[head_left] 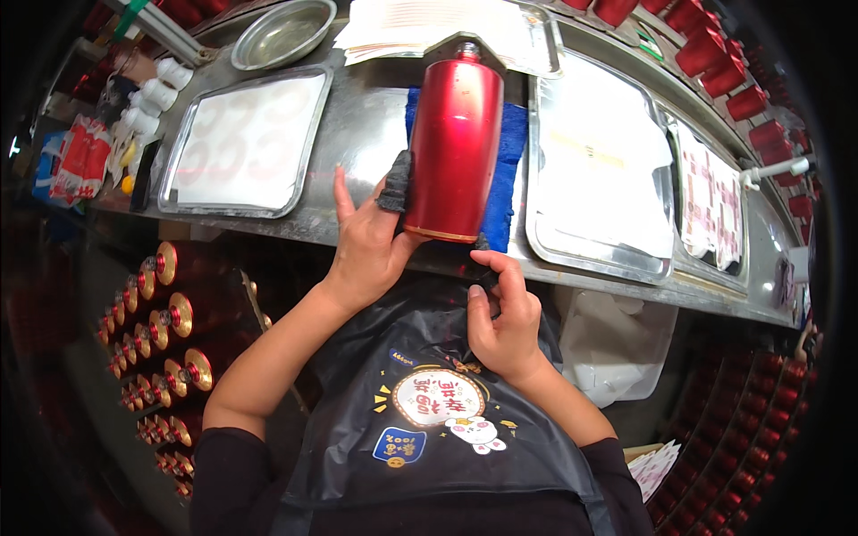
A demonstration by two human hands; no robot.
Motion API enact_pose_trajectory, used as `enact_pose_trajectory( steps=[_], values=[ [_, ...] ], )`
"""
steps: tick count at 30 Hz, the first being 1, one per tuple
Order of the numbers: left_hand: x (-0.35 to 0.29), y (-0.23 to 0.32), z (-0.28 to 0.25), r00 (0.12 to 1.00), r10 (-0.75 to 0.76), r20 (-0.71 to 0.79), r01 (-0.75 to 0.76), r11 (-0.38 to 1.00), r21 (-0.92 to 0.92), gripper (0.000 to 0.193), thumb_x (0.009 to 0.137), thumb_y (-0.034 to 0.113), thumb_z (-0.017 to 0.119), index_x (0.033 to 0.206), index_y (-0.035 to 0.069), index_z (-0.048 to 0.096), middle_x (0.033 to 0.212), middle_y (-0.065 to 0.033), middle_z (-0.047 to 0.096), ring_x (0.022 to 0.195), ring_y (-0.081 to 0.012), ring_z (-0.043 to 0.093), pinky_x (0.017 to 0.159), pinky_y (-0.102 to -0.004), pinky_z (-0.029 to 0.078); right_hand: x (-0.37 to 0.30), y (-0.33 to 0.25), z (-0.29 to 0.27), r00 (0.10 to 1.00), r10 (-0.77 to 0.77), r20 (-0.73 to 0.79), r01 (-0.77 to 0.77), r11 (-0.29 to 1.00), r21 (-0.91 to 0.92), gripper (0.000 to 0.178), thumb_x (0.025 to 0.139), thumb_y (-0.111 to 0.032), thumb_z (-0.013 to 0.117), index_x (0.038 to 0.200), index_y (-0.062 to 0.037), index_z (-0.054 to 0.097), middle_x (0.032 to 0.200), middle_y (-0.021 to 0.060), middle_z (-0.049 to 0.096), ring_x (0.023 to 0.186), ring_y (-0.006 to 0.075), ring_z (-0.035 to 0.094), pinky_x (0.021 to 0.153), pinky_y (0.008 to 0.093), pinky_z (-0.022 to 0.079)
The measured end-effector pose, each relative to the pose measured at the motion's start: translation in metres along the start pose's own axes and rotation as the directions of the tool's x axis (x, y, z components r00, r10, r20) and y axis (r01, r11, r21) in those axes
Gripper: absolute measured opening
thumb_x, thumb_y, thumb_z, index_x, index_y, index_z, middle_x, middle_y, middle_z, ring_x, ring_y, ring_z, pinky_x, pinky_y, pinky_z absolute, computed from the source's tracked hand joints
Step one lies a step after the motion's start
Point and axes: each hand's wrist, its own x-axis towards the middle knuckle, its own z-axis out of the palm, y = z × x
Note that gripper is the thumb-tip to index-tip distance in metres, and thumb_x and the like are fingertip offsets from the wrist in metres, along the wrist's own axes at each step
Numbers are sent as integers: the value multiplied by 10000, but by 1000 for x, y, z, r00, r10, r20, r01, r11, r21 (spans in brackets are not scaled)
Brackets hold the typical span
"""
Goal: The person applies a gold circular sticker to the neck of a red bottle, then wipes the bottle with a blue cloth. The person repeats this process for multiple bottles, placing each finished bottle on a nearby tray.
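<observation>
A glossy red metal bottle (454,147) lies with its threaded neck pointing away from me and its gold-rimmed base toward me. Beneath it is a blue cloth (507,170) on the metal bench. My left hand (368,234) grips the bottle's lower left side. Black covering wraps at least one of its fingers, and another finger sticks up free. Just below the base, my right hand (506,313) has its fingers bent and its thumb apart from them. A dark-covered fingertip of it is by the base rim; I cannot tell whether it touches. No object shows in that hand.
Steel trays with white sheets stand left (246,143) and right (599,165) of the bottle. Behind are a round metal bowl (284,34) and a paper stack (384,31). Racked red bottles (170,317) fill the lower left; a white bin (617,344) sits under the bench.
</observation>
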Motion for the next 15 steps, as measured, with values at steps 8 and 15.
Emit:
enact_pose_trajectory(
  steps=[8,15],
  values=[
    [12,11,7,992,80,-93,-87,994,-69,804,817,204,807,1514,47,439,1586,-187,406,1499,-364,337,1222,-592,78,7,10,-6,886,-442,-140,416,891,-181,453,713,76,655,1159,-5,678,653,101,611,474,264,556,485,377,452],
    [16,16,12,997,43,-67,-51,991,-122,704,852,163,711,1498,35,462,1574,-194,430,1498,-343,352,1233,-575,86,28,-29,-6,870,-400,288,480,819,-314,260,726,-120,674,970,-61,608,607,40,547,496,224,578,452,344,429]
  ],
)
